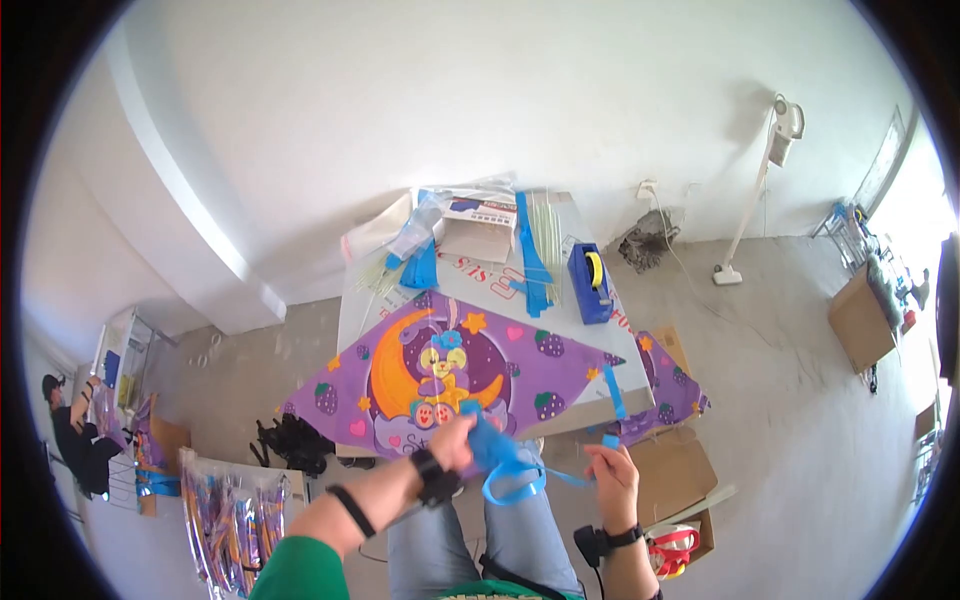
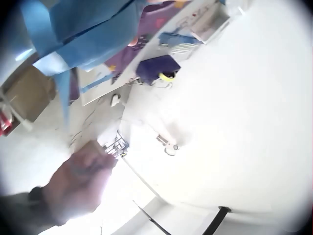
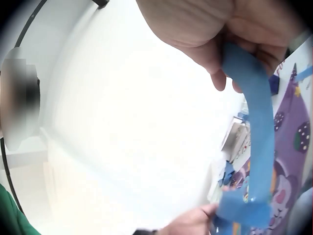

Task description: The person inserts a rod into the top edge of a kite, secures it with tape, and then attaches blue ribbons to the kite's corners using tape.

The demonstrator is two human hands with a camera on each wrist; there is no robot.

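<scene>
My left hand (image 1: pixel 452 445) grips a folded bundle of blue ribbon (image 1: pixel 488 446) over the lower edge of a purple kite sheet (image 1: pixel 340 395) printed with a rabbit and an orange moon. A loop of the ribbon hangs below that hand. To its right, my right hand (image 1: pixel 612 475) pinches a length of blue ribbon. In the right wrist view the ribbon (image 3: pixel 261 127) runs from the fingers of my right hand (image 3: pixel 234 29) down to my left hand (image 3: pixel 190 221). The left wrist view shows blue ribbon (image 2: pixel 93 34) close up and my right hand (image 2: pixel 78 183) blurred.
On the table (image 1: pixel 345 320) are a blue tape dispenser (image 1: pixel 590 285), an open box (image 1: pixel 478 240), thin sticks (image 1: pixel 546 240) and blue strips (image 1: pixel 535 270). Another purple sheet (image 1: pixel 665 390) hangs at the right, above a cardboard box (image 1: pixel 675 470). A person (image 1: pixel 80 440) is at the far left.
</scene>
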